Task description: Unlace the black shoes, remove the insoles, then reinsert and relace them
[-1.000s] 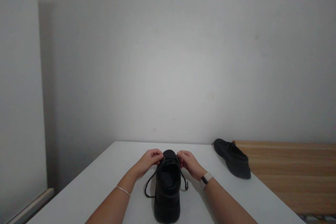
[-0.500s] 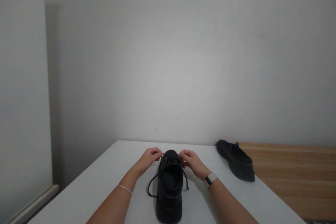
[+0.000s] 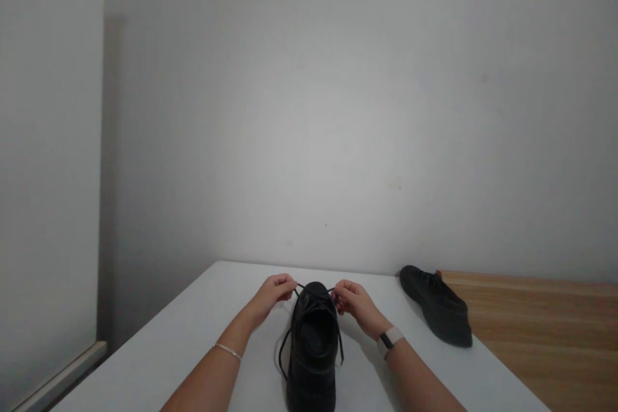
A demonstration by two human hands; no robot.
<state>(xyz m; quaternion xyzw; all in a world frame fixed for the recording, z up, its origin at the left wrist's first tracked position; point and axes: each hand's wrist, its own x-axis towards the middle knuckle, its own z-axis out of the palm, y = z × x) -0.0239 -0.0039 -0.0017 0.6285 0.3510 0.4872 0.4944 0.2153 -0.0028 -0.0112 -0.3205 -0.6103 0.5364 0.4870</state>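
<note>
The left hand (image 3: 273,293) is closed, its fingertips pinched on one end of the black lace (image 3: 300,287). The right hand (image 3: 351,301) is closed too and pinches the other end, so the lace runs tight between them over the front of the shoe (image 3: 313,351). This black shoe stands on the white counter (image 3: 193,341), its heel toward the person and its opening facing up. A second black shoe (image 3: 438,313) lies well apart, to the right, at the edge of the counter.
</note>
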